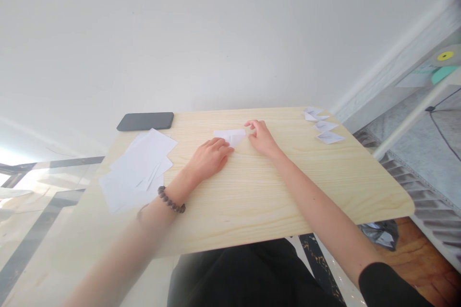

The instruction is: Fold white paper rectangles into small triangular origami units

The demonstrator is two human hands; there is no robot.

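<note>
A small piece of folded white paper (236, 137) lies near the far middle of the table, its right end narrowing to a slant. My left hand (212, 157), with a beaded bracelet at the wrist, presses on the paper's lower left part with bent fingers held together. Its fingertips cover some of that paper. Just right of the paper is my right hand (262, 138), its thumb and fingers curved and apart, with nothing visible between them. At the left lies a loose pile of white paper sheets (140, 163).
A dark phone (146, 121) lies at the table's far left corner. Several folded paper pieces (329, 137) stand in a row at the far right. The wooden table (245, 201) meets a white wall. A pale pole (414, 115) rises beyond its right edge.
</note>
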